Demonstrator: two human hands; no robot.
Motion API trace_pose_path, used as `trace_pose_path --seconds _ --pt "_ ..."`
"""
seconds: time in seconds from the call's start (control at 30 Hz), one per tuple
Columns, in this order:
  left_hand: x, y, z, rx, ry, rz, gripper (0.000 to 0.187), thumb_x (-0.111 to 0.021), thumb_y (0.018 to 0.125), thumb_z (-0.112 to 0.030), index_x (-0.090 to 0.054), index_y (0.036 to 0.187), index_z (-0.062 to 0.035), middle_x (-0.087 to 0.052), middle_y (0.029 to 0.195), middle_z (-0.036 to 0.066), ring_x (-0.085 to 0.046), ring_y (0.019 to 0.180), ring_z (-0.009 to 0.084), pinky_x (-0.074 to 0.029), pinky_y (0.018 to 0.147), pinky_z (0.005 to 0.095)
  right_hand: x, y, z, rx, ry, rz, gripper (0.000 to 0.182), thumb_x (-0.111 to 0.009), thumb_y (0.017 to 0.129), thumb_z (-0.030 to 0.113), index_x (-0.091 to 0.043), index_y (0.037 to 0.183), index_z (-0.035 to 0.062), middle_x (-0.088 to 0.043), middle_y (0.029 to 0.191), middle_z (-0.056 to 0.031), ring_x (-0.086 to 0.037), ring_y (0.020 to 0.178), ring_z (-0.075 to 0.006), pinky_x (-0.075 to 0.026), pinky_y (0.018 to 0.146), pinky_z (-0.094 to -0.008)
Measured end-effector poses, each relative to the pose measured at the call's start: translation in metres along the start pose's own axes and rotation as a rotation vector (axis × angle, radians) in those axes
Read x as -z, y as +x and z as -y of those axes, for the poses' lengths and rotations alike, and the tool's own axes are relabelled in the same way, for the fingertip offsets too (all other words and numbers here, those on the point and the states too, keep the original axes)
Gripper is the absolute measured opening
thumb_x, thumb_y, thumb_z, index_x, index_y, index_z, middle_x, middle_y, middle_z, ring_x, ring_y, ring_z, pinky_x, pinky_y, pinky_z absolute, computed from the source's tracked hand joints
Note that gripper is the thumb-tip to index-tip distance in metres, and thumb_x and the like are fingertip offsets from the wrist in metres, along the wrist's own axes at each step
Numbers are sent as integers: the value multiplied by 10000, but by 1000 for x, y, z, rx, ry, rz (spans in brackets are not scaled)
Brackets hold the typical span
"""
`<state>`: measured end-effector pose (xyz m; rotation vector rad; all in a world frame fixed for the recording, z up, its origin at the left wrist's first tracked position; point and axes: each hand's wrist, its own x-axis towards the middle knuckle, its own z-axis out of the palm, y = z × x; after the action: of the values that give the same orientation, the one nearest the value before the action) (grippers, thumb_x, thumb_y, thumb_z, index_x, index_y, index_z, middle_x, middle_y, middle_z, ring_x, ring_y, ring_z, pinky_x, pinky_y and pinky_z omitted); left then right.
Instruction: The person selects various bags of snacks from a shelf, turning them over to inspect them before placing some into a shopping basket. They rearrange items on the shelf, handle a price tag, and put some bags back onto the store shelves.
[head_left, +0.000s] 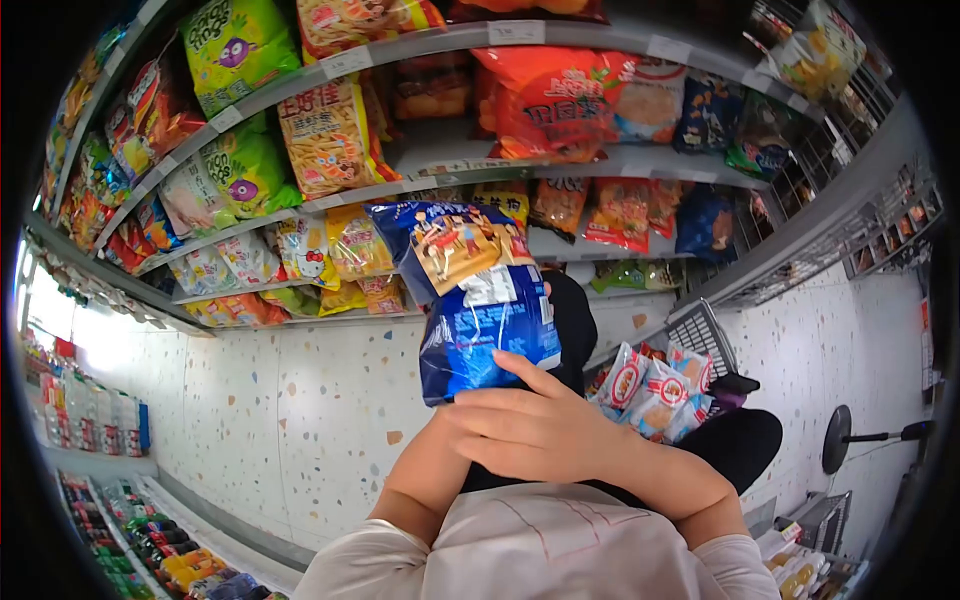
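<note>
"How do your hands lie?"

"Your right hand (535, 425) crosses the lower end of the blue bag (475, 335), fingers loosely extended. The fingertip (547, 289) at its side edge looks like your left hand's; most of that hand is hidden, so I can't tell how closed it is."

"Will the bag behave for you?"

"It should feel light, slick and pliable, its contents probably brittle (crisps hate a squeeze). Cradle it from beneath, or pinch a sealed edge."

"And its looks?"

"Glossy, creased blue, a scene with figures on the upper part, pale print and a barcode lower down. It's in front of your torso, with packets (655, 400) in the basket (708, 335) rightward and shelves (450, 160) beyond."
</note>
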<state>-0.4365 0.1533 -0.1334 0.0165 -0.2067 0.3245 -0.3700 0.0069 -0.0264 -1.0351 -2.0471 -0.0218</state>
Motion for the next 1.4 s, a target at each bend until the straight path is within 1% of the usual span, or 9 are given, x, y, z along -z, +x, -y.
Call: trace_pose_path --seconds 0.07,0.2,0.77,0.97,1.1,1.13,1.17,1.27,1.4 --pt "7 17 10 164 -158 164 742 -569 929 -478 -319 1460 -25 -379 1468 253 -405 1323 446 -347 1110 562 -4 -14 0 -41 -49 25 199 -682 807 117 -678 1006 105 -654 1178 -65 -615 1126 -224 -349 1106 -536" --pt "34 46 34 98 -178 129 737 -672 862 -457 -380 1454 -129 -502 1375 84 -499 1258 252 -364 1077 424 -2 -35 5 -41 -20 8 230 -631 830 109 -664 1055 81 -624 1247 -112 -573 1211 -267 -333 1108 -552" --pt "10 74 90 275 -203 342 683 -678 893 -400 -384 1458 -153 -530 1300 31 -611 1115 200 -516 908 361 -3 -66 19 -7 -42 -120 185 -594 806 132 -639 971 61 -621 1231 -107 -562 1203 -256 -373 1106 -445" --pt "12 63 78 294 -9 235 607 -545 955 -457 -381 1473 -187 -513 1330 50 -549 1145 238 -365 1040 395 6 -78 23 -44 9 -196 261 -659 794 133 -654 1046 69 -622 1197 -106 -583 1151 -265 -402 1073 -442" --pt "6 39 62 106 532 -32 713 -490 933 -572 -394 1434 -74 -526 1359 181 -549 1196 376 -493 973 514 36 -99 30 -632 217 -533 700 -818 704 155 -517 1323 28 -528 1286 -145 -527 1201 -305 -407 1036 -431" --pt "31 44 75 -340 550 -22 733 -474 928 -601 -405 1425 -66 -550 1327 182 -579 1157 366 -552 891 479 41 -104 30 -732 305 -580 778 -821 728 157 -445 1395 20 -495 1335 -161 -510 1232 -303 -401 1049 -435" --pt "43 24 58 -165 594 -433 682 -478 945 -569 -422 1412 -74 -551 1332 152 -565 1193 310 -511 971 450 40 -113 29 -827 453 -626 851 -816 752 162 -348 1447 15 -453 1378 -177 -483 1267 -292 -387 1066 -422" --pt "26 23 81 -268 888 -663 585 -419 1008 -528 -473 1347 -53 -586 1223 115 -575 1105 244 -454 978 388 33 -145 14 -1007 761 -682 1051 -817 783 186 -103 1533 8 -341 1461 -221 -415 1331 -260 -355 1089 -363" --pt "-10 29 106 -286 1429 -545 493 -500 1017 -381 -452 1349 -20 -566 1223 63 -525 1126 161 -395 1002 310 41 -173 8 -1157 498 -557 1054 -828 766 169 -121 1518 -45 -430 1407 -198 -464 1286 -237 -373 1071 -334"
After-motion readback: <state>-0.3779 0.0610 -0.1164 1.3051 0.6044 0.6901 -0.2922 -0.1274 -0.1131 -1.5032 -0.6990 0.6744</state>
